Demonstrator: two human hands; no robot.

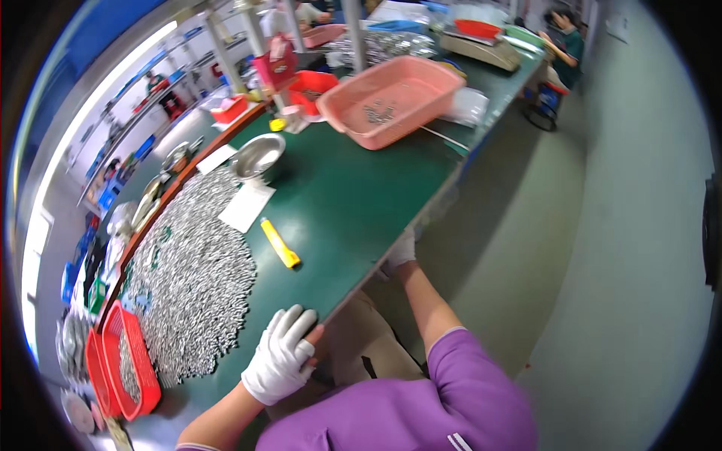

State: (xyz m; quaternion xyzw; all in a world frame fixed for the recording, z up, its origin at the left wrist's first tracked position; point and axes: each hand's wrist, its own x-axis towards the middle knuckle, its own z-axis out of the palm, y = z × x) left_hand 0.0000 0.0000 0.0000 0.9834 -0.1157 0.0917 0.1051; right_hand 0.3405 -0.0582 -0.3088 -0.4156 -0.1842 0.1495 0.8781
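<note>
Green workbench [353,203] stretches ahead, its heap of small metal parts [197,270] still unsorted. My gloved left hand [282,355] lies flat and empty near it; my right hand [400,252] curls over the table edge, holding nothing.

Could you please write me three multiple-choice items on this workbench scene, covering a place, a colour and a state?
1. Where does the yellow utility knife lie?
A. in the pink tub
B. on the green table, right of the heap of small metal parts
C. in the red basket

2. What colour are the gloves?
A. white
B. blue
C. black

3. What is the left hand doing?
A. holding the knife
B. lifting the steel bowl
C. resting on the table's near edge

Answers: 1 B, the knife lies on bare table beside the heap. 2 A, both gloves show white. 3 C, its fingers lie over the edge, holding nothing.
</note>
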